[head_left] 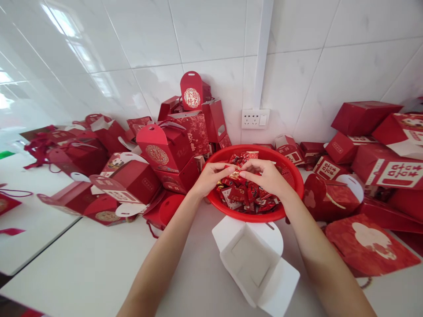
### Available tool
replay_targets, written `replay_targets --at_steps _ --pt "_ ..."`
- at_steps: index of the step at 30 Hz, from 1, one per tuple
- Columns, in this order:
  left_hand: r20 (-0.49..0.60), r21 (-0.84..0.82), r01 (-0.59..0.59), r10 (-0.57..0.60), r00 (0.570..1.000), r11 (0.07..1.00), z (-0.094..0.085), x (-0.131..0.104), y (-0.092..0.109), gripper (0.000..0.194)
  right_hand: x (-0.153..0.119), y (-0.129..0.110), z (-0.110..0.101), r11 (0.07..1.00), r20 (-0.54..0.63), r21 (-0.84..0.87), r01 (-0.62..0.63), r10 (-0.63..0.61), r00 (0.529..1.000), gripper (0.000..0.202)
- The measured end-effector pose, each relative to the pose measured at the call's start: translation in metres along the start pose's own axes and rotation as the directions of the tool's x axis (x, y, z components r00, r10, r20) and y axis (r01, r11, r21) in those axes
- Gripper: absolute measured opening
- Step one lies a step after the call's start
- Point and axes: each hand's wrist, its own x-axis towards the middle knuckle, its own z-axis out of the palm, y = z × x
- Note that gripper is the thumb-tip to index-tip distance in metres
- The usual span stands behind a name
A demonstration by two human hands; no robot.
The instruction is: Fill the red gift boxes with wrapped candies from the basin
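A round red plastic basket (211, 200) stands against the wall side of the table, filled with small wrapped candies (243, 193) in red, white and gold. Over its middle, my left hand (211, 178) pinches a red and gold wrapped candy (235, 175) between thumb and fingers. My right hand (266, 176) is closed on the other side of the same candy, so both hands hold it. In front of the basket lies an opened carton (254, 264) with a white inside; its flaps are spread and no candy shows in it.
Red gift boxes (165, 149) with cord handles are piled to the left, some tipped over. More red boxes (376, 163) are stacked at the right. A socket plate (254, 119) sits on the white tiled wall. A seam (46, 244) crosses the white tabletop at left.
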Motion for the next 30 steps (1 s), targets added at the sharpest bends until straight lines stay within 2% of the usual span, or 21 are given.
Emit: replay_targets --at_steps 8,18,25,30 --pt "0.069 0.022 -0.044 0.042 0.997 0.999 -0.001 0.000 -0.002 0.046 -0.001 -0.002 -0.002 0.999 -0.064 -0.022 0.032 -0.033 0.997 0.013" --pt "-0.021 -0.129 -0.040 0.037 0.999 0.991 0.009 0.001 -0.002 0.043 -0.001 -0.003 -0.003 0.991 -0.117 -0.025 0.130 -0.132 0.984 0.014" --pt "-0.075 -0.191 -0.057 0.043 0.996 0.980 0.020 0.003 -0.001 0.043 -0.001 -0.003 -0.004 0.989 -0.147 -0.008 0.146 -0.146 0.978 0.014" --pt "-0.080 -0.227 0.015 -0.034 0.996 0.974 0.021 0.003 -0.001 0.043 0.000 0.000 -0.004 0.994 -0.170 0.014 0.109 -0.105 0.980 0.011"
